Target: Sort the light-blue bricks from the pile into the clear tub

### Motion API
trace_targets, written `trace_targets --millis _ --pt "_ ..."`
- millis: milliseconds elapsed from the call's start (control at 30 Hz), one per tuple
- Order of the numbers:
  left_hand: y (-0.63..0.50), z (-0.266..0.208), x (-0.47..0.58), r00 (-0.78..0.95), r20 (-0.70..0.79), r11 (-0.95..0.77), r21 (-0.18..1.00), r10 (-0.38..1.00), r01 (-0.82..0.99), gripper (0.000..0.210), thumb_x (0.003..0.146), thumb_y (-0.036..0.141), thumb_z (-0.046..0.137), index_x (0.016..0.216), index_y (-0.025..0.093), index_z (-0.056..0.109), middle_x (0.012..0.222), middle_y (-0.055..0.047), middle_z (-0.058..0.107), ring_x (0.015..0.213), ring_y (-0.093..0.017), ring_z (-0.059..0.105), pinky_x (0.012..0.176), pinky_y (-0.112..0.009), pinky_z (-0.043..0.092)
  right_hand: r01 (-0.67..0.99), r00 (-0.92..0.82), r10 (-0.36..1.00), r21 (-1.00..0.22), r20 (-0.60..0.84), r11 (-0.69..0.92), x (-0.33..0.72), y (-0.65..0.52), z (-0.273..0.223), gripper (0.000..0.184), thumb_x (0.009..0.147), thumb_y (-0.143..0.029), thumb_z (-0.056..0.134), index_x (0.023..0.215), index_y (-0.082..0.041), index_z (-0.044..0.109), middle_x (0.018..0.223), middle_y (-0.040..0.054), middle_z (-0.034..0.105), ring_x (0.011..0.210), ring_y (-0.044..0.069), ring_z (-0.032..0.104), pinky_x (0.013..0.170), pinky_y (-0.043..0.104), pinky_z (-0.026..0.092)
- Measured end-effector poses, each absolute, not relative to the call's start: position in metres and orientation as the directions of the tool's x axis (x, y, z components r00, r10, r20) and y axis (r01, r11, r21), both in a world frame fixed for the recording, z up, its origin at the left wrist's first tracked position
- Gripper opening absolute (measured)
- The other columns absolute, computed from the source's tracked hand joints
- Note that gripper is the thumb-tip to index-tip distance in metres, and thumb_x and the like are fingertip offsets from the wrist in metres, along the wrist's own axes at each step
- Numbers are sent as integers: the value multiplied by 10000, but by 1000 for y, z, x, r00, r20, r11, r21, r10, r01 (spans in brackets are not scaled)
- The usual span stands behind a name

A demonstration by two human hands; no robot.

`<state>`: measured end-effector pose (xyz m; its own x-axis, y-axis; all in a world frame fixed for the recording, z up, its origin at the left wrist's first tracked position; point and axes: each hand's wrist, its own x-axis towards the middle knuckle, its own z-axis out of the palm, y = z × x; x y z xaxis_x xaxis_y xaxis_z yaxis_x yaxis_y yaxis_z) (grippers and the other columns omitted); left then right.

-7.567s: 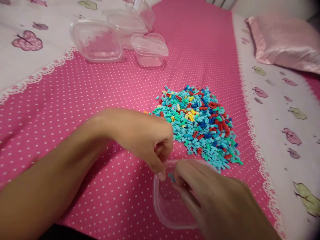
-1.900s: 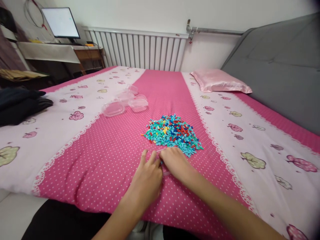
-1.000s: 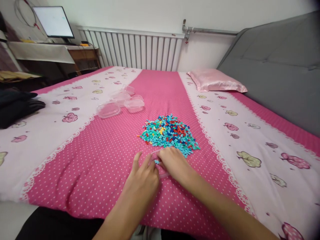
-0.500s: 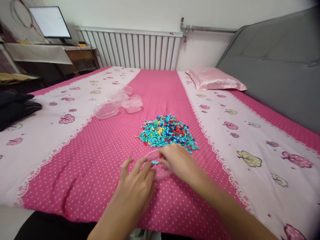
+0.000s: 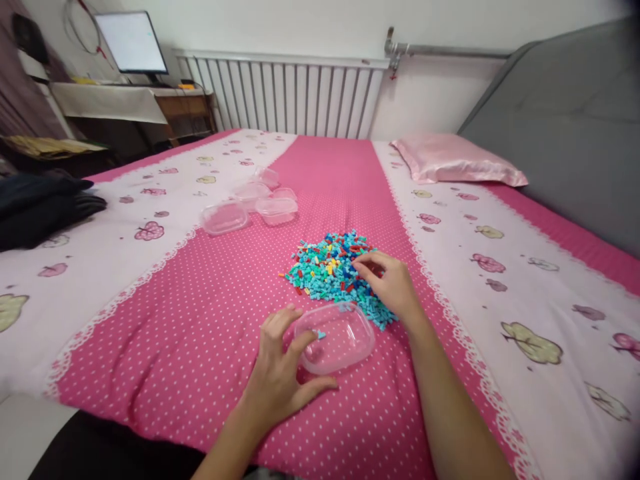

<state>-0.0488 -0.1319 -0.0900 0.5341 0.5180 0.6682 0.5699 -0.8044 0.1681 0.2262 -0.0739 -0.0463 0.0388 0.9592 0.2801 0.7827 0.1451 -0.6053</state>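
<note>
A clear plastic container sits on the bed just in front of me. My left hand is at its left side, fingers spread, one fingertip over the rim and the thumb resting near the front. Beside that fingertip, a light blue piece shows inside the container. Behind the container lies a heap of small plastic building bricks, mostly turquoise with blue, red, yellow and green ones. My right hand is over the heap's right side, thumb and forefinger pinched together. Anything between those fingertips is too small to make out.
Several more clear containers stand farther back on the left of the pink dotted bedspread. Dark folded clothing lies at the left edge. A pink pillow rests against the grey headboard.
My right hand has moved from the container up and right to the heap, uncovering the container. My left hand's thumb has spread away from its fingers. The view has shifted slightly left.
</note>
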Motion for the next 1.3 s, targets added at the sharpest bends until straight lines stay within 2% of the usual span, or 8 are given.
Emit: trace_targets --millis 133,233,300,467,700,933,1100,1300 --pt "-131 -89 -44 557 664 -820 155 499 550 473 959 607 646 1238 226 618 1381 -141 643 1424 -323 492 1191 -535 385 788 -95 964 -573 248 225 241 -86 -55 324 995 -404 667 1226 -176 669 1221 81 694 1049 222 688 912 453 592" --pt "-130 -85 -42 585 649 -836 149 486 528 401 951 578 679 1168 241 674 1409 -103 680 1476 -327 473 1191 -513 371 802 -150 966 -546 210 243 249 -89 -58 300 989 -400 677 1186 -174 682 1187 73 703 1038 219 688 918 455 587" --pt "-130 -82 -42 608 639 -850 146 471 505 342 965 536 681 1132 237 695 1408 -85 694 1473 -322 491 1170 -494 381 810 -142 968 -539 205 233 252 -89 -58 300 991 -399 675 1192 -176 681 1195 74 702 1040 218 688 918 454 587" --pt "-130 -77 -39 647 616 -875 156 449 459 233 982 457 691 1082 248 718 1228 -18 789 1370 -285 607 1150 -469 357 838 -79 971 -512 224 186 256 -89 -55 319 998 -398 665 1230 -179 668 1231 82 691 1052 222 687 912 452 592" --pt "-130 -73 -35 653 593 -867 176 471 466 228 976 457 697 963 232 728 1017 -7 823 1323 -287 644 1140 -465 345 903 -142 961 -368 235 223 242 -90 -55 340 991 -401 671 1263 -199 664 1326 97 659 1161 252 653 990 498 559" --pt "-130 -75 -36 658 577 -861 180 484 476 200 985 439 686 976 243 722 1067 3 817 1342 -279 626 1152 -469 321 941 -153 962 -264 227 212 222 -90 -55 352 991 -402 670 1282 -206 659 1363 102 642 1201 265 637 1020 519 542" --pt "-129 -75 -36 669 565 -862 172 483 477 214 994 444 669 1013 235 713 1202 -26 789 1368 -285 599 1158 -475 312 941 -174 964 -255 203 224 209 -90 -52 362 994 -402 666 1298 -206 651 1362 103 644 1181 260 647 1002 509 555" --pt "-129 -67 -36 696 533 -866 164 480 472 243 988 471 675 1003 230 706 1130 -12 801 1333 -298 609 1182 -495 270 911 -193 962 -330 191 248 210 -87 -51 384 991 -405 671 1311 -196 640 1347 103 647 1160 259 657 976 502 568"
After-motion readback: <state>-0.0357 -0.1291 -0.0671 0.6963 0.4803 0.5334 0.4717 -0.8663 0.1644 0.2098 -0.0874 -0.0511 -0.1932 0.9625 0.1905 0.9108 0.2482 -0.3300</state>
